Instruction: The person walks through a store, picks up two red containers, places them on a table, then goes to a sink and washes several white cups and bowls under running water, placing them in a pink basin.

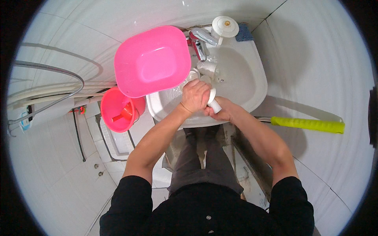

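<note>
Over the front of a white washbasin [242, 67], my two hands meet around a white tube-like piece with a wide round rim [216, 106]. My left hand [195, 96] closes over its upper left side. From below and the right, my right hand [223, 109] wraps the piece, its fingers partly hidden. Whether this is one part or two I cannot tell. Behind my left hand, a white cup-like piece [207, 68] and other round white pieces [193, 75] lie in the basin under the chrome faucet [200, 50]. Something clear and shiny surrounds them.
A pink plastic tub [153, 63] rests over the basin's left side. A white lidded pot [225, 27] and a blue-grey scouring pad [244, 32] occupy the back right corner. Below left stands a pink bucket [110, 101] with a red scoop [125, 113]. A yellow-green handle [307, 125] sticks out at right.
</note>
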Demonstrator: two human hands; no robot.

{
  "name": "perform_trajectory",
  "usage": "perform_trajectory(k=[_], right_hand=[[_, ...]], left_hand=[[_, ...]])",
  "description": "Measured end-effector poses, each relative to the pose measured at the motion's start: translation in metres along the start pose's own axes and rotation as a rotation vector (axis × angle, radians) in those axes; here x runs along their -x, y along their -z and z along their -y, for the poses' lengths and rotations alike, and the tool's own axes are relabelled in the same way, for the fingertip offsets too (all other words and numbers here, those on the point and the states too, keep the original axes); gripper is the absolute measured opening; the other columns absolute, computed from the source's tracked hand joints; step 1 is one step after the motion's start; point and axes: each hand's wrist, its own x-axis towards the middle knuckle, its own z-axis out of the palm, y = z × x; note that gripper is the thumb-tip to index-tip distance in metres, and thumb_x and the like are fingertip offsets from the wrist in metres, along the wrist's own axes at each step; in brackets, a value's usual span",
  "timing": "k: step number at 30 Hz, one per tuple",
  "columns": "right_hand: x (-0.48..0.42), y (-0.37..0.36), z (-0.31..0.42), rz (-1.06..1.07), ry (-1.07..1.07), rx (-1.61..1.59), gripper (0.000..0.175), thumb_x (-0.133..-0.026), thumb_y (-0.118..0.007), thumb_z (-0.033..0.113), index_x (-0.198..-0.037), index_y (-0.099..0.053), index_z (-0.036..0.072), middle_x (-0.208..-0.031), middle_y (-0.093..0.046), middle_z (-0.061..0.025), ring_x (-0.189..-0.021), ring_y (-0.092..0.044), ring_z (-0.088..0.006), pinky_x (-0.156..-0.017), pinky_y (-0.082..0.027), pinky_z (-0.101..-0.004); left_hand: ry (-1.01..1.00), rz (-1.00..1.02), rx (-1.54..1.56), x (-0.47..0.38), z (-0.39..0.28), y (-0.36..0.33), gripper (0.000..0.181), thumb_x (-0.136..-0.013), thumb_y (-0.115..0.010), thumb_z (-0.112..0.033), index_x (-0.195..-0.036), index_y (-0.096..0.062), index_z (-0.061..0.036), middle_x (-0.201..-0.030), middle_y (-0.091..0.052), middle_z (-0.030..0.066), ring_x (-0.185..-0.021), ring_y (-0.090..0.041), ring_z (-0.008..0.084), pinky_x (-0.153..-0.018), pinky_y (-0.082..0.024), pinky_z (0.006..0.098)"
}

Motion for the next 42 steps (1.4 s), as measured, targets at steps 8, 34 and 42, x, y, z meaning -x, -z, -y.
perform_trajectory(k=[8,34,42], right_hand=[[0.011,-0.008,0.017,-0.415,0.281,0.870,0.027,-0.087,-0.073,0.022,-0.103,-0.070,0.000,-0.090,-0.070,-0.0090,-0.072,-0.067,-0.0199,-0.063,-0.052,-0.0377],[-0.027,-0.020,0.005,-0.279,0.642,-0.133,0.035,-0.098,-0.064,0.029,-0.112,-0.068,-0.003,-0.095,-0.071,-0.0108,-0.083,-0.066,-0.0170,-0.074,-0.053,-0.0332],[-0.008,-0.030,0.008,-0.290,0.573,0.010,0.029,-0.092,-0.073,0.020,-0.112,-0.066,0.002,-0.096,-0.069,-0.0066,-0.090,-0.067,-0.0179,-0.072,-0.055,-0.0335]], left_hand=[[0.122,0.365,0.122,0.032,0.006,0.029,0.044,-0.084,-0.073,-0.028,-0.120,-0.062,-0.0063,-0.120,-0.059,0.0139,-0.110,-0.059,0.0360,-0.090,-0.051,0.0426],[0.908,-0.120,0.846,0.035,-0.029,-0.025,0.012,-0.098,-0.059,-0.007,-0.099,-0.070,-0.0037,-0.075,-0.059,-0.0051,-0.064,-0.046,0.0036,-0.057,-0.038,0.0235],[0.878,-0.049,1.082,0.032,-0.018,-0.004,0.014,-0.096,-0.067,-0.014,-0.104,-0.072,-0.0032,-0.086,-0.066,-0.0050,-0.078,-0.053,0.0042,-0.066,-0.043,0.0227]])
